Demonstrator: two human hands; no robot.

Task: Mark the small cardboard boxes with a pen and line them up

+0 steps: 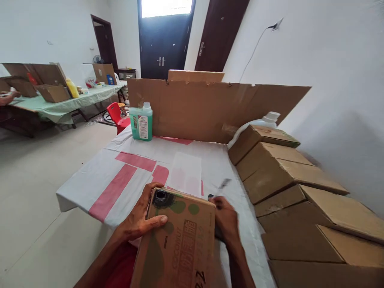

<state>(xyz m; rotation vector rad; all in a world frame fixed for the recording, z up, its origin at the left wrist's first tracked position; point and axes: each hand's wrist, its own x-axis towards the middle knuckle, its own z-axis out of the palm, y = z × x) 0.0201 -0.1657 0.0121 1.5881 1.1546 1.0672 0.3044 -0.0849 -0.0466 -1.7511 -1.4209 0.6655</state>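
Observation:
A brown cardboard box (183,240), printed with green shapes and the word COCONUT, is tilted up close in front of me. Its upper left corner carries a small square opening ringed by a black smear (162,198). My left hand (147,218) grips the left edge, thumb on the printed face and fingers partly hidden behind. Beside the upper right edge, my right hand (226,220) is closed on a dark-handled tool (211,197). A blurred grey strip (225,183), apparently the tool's tip, shows above that hand; its exact kind is unclear.
A white and pink sheet (114,192) covers the table. Green liquid fills a jug (141,124) at the back left, before an upright cardboard panel (192,110). Several cardboard boxes (279,172) line the right side, near a white jug (270,118). A red chair (117,116) stands beyond.

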